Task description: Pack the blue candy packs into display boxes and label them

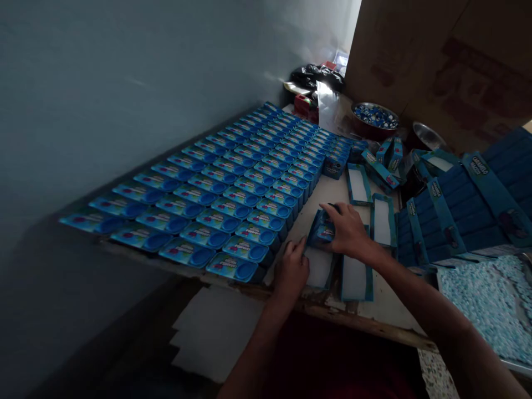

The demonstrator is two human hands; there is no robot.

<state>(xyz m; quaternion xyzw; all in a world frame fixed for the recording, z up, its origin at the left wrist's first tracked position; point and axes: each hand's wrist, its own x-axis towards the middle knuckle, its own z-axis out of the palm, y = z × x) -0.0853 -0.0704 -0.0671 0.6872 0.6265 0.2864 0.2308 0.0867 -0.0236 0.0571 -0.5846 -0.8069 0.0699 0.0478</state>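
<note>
My right hand [348, 228] reaches down over a small blue printed candy pack [322, 228], its fingers closed around the top. The pack sits at the far end of an open blue display box [319, 267] with a white inside. Along that box's left edge rests my left hand [292, 269], its fingers bent and the index finger against the side. More open blue boxes with white insides lie to the right, such as one box [357, 278] near the table edge and another box [383, 220] behind it.
Long rows of blue candy packs [233, 208] cover the table's left side along the wall. Stacked filled boxes [465, 205] stand at right, above a tray of pale blue candies [486, 305]. A metal bowl [376, 132] of small blue and white pieces stands behind.
</note>
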